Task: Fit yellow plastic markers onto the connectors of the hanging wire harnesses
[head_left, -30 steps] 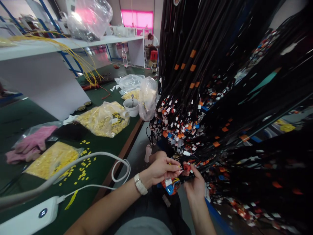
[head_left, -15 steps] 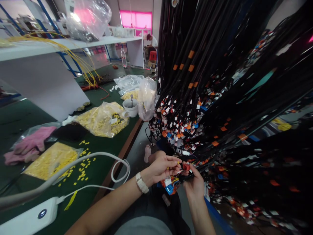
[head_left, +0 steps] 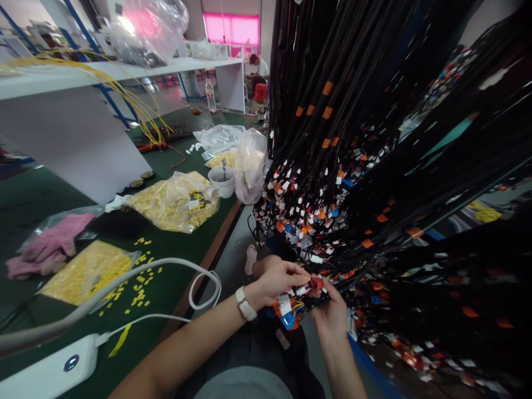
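Observation:
My right hand [head_left: 332,311] grips a small red connector [head_left: 316,283] between thumb and fingers, at the end of a wire bundle. My left hand [head_left: 279,284], with a white watch [head_left: 246,303] on its wrist, is closed in a pinch, its fingertips up against the left side of that connector. The small yellow piece in that pinch is now mostly hidden by the fingers. Just below my hands hang orange and white connectors and a blue connector [head_left: 287,320] on coloured wires.
Black wire harnesses [head_left: 316,111] with many connectors hang ahead and to the right. On the green table [head_left: 174,249] lie bags of yellow pieces [head_left: 89,272], loose yellow pieces, pink gloves [head_left: 54,244], a cup [head_left: 222,185] and a white power bank [head_left: 50,368] with a cable.
My left hand has moved slightly right, bringing its pinched yellow piece to the red connector. My right hand holds the connector in nearly the same place.

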The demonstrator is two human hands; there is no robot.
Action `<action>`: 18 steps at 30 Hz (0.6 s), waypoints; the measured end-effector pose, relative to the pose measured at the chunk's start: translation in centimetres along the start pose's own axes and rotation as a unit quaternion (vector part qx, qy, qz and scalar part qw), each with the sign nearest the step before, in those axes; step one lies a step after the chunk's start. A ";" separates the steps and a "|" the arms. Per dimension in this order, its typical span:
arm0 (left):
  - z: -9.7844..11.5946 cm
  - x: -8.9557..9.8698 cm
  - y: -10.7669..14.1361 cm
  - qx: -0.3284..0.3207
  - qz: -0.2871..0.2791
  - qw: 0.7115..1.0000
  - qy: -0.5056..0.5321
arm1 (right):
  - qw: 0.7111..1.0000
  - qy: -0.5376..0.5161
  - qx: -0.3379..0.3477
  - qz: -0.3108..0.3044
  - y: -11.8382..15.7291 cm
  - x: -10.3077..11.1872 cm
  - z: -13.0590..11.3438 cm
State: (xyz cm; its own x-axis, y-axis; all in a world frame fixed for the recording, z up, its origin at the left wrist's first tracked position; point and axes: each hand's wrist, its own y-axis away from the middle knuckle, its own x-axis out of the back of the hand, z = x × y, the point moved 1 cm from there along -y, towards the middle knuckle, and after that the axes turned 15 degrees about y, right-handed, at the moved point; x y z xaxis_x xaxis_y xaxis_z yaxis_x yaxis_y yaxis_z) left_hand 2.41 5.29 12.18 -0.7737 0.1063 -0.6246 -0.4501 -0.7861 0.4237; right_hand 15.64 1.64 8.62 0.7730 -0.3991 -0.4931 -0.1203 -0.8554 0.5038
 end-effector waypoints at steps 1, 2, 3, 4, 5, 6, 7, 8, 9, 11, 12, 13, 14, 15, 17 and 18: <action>-0.1 0.0 -0.1 -0.012 0.006 1.000 -0.021 | 1.000 0.001 0.001 0.001 0.0 0.0 0.0; -0.1 -0.1 -0.2 -0.024 0.010 0.999 -0.036 | 1.000 0.004 0.001 0.002 0.0 0.0 0.0; -0.3 -0.1 -0.2 -0.036 0.012 0.998 -0.046 | 1.000 0.007 0.001 0.002 0.0 0.0 0.0; -0.4 -0.2 -0.3 -0.048 0.011 0.997 -0.051 | 1.000 0.009 0.001 0.002 -0.1 0.0 0.1; -0.6 -0.2 -0.4 -0.056 0.007 0.997 -0.056 | 1.000 0.010 0.001 0.001 -0.1 0.1 0.1; -0.7 -0.2 -0.4 -0.062 0.002 0.996 -0.060 | 1.000 0.010 0.001 0.000 -0.1 0.1 0.1; -0.9 -0.2 -0.5 -0.068 -0.004 0.996 -0.064 | 1.000 0.010 0.002 -0.001 -0.1 0.1 0.1; -1.1 -0.2 -0.6 -0.075 -0.011 0.995 -0.069 | 1.000 0.009 0.002 0.000 -0.1 0.2 0.1; -1.3 -0.2 -0.7 -0.083 -0.017 0.994 -0.072 | 1.000 0.007 0.001 0.001 -0.2 0.2 0.1; -1.6 -0.1 -0.8 -0.099 -0.028 0.992 -0.078 | 1.000 0.002 -0.005 0.003 -0.2 0.2 0.1; -1.8 -0.1 -0.8 -0.105 -0.031 0.991 -0.082 | 1.000 0.000 -0.007 0.003 -0.2 0.2 0.1; -1.9 -0.1 -0.8 -0.111 -0.031 0.990 -0.085 | 1.000 -0.001 -0.008 0.004 -0.1 0.2 0.0; -2.1 -0.1 -0.8 -0.117 -0.032 0.989 -0.085 | 1.000 -0.001 -0.008 0.005 -0.1 0.2 0.0; -2.2 -0.2 -0.8 -0.123 -0.034 0.989 -0.081 | 1.000 -0.002 -0.007 0.005 -0.1 0.2 0.0; -2.5 -0.2 -0.8 -0.135 -0.037 0.988 -0.062 | 1.000 -0.004 -0.007 0.004 0.0 0.1 -0.1; -2.5 -0.3 -0.7 -0.139 -0.039 0.988 -0.053 | 1.000 -0.007 -0.009 0.002 0.0 0.1 -0.1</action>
State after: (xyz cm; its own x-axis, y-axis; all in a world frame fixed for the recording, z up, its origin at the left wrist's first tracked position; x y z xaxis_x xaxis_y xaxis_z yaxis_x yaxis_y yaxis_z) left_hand 4.09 4.29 10.37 -0.7905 0.2241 -0.5700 -0.3808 -0.9087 0.1709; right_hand 15.77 1.65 8.62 0.7643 -0.4068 -0.5004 -0.1121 -0.8479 0.5181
